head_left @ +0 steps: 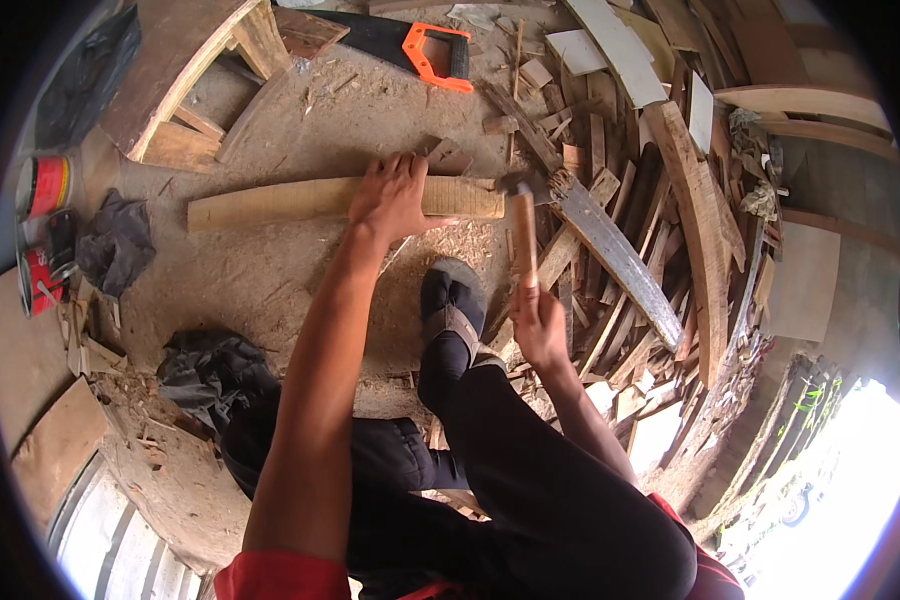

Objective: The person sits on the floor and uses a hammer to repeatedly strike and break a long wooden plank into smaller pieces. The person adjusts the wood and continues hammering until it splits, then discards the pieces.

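A pale, slightly curved wooden piece (280, 204) lies crosswise on the dusty ground in front of me. My left hand (392, 197) grips it right of its middle, fingers over the far edge and thumb stretched along the near side. In my right hand (540, 325) is a hammer (526, 240), held by the lower part of its wooden handle. The hammer's dark head is by the right end of the wooden piece; I cannot tell if they touch. Just behind the wood lies a small brown block (448, 157).
A handsaw (437, 57) with an orange and black handle lies at the far side. A wooden frame (185, 95) stands far left, near red cans (48, 187). Scrap wood (610, 190) heaps up on the right, with a long curved plank (697, 220). My foot (452, 300) rests close by.
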`<move>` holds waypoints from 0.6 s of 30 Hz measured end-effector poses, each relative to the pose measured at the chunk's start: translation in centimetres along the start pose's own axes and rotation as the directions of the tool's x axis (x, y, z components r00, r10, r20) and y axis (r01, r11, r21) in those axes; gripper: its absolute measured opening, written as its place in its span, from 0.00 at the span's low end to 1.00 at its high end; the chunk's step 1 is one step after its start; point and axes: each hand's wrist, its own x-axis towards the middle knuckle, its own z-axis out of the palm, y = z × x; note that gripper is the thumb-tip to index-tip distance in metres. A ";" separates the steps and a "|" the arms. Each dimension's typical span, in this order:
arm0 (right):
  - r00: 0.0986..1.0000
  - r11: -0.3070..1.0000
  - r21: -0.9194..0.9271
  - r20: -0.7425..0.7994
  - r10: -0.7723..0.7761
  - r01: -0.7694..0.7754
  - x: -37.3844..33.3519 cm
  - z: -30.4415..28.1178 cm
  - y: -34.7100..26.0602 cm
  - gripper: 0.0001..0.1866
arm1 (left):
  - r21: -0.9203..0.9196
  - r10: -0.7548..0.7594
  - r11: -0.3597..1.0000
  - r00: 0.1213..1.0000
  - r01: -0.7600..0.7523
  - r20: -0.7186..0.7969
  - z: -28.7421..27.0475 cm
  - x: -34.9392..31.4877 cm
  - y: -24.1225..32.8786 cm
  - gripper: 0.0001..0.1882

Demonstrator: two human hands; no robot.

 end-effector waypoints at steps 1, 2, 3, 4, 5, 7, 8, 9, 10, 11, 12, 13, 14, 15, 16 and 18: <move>1.000 0.981 0.194 -0.001 -0.029 0.029 -0.6 -0.3 -1.2 0.30 | 0.002 -0.005 1.000 0.998 0.005 0.067 -0.1 0.1 -0.1 0.50; 1.000 0.943 0.331 -0.003 -0.027 0.027 -1.9 -1.5 -3.8 0.29 | -0.003 -0.007 1.000 0.991 0.008 0.136 -0.7 0.4 0.0 0.51; 0.958 0.807 0.523 -0.075 -0.277 0.274 -2.3 -2.3 -4.4 0.27 | -0.001 -0.010 1.000 0.979 0.010 0.206 -1.2 0.5 0.1 0.51; 0.887 0.722 0.530 -0.148 -0.438 0.445 -2.2 -3.5 -5.5 0.25 | 0.007 -0.018 1.000 0.974 0.017 0.225 -1.2 0.6 0.0 0.51; 0.783 0.607 0.523 -0.221 -0.582 0.599 -1.8 -4.2 -6.3 0.24 | 0.015 -0.027 1.000 0.969 0.024 0.244 -1.2 0.6 -0.1 0.52; 0.829 0.829 0.085 -0.152 -0.538 0.553 -0.4 -2.6 -1.5 0.26 | 0.011 -0.026 1.000 0.972 0.024 0.232 -1.4 0.7 0.2 0.52; 0.856 0.864 -0.149 -0.131 -0.500 0.482 0.1 -1.6 1.8 0.27 | 0.003 -0.023 1.000 0.978 0.023 0.208 -1.5 0.3 0.4 0.52; 0.936 0.926 -0.210 -0.098 -0.339 0.314 0.5 -1.7 1.6 0.28 | -0.001 -0.027 1.000 0.983 0.027 0.180 -1.6 0.3 0.3 0.52; 0.984 0.945 -0.296 -0.065 -0.166 0.139 0.7 -2.0 1.2 0.29 | 0.024 -0.005 1.000 0.993 0.002 0.121 -1.2 0.9 0.5 0.51; 0.988 0.964 -0.227 0.021 0.151 -0.142 -0.2 -2.5 -0.6 0.30 | 0.058 0.014 0.998 0.997 -0.019 0.075 -0.6 0.5 0.8 0.51; 0.989 0.983 -0.109 -0.026 0.145 -0.147 -1.4 -2.9 1.4 0.31 | 0.092 0.037 0.995 0.999 -0.040 0.031 0.0 0.2 0.5 0.51; 0.985 0.976 0.139 -0.012 0.173 -0.169 -3.2 -3.9 1.3 0.31 | 0.058 0.024 0.998 0.998 -0.027 0.060 -0.2 0.7 0.2 0.51; 0.997 0.977 0.203 -0.016 0.075 -0.070 -4.0 -4.3 0.7 0.29 | 0.020 0.003 1.000 0.995 -0.005 0.101 -0.4 0.6 0.0 0.51; 0.999 0.964 0.265 -0.025 -0.022 0.028 -4.4 -4.6 -0.1 0.27 | -0.019 -0.016 1.000 0.990 0.019 0.143 -0.6 0.5 -0.3 0.52; 0.996 0.941 0.325 -0.054 -0.077 0.091 -4.2 -4.1 -1.5 0.27 | 0.035 -0.017 0.999 0.994 0.013 0.105 -1.1 0.6 -0.4 0.51; 0.974 0.926 0.304 -0.073 -0.213 0.225 -3.3 -2.7 -0.8 0.26 | 0.013 -0.011 1.000 0.984 0.009 0.177 -1.9 0.8 0.3 0.51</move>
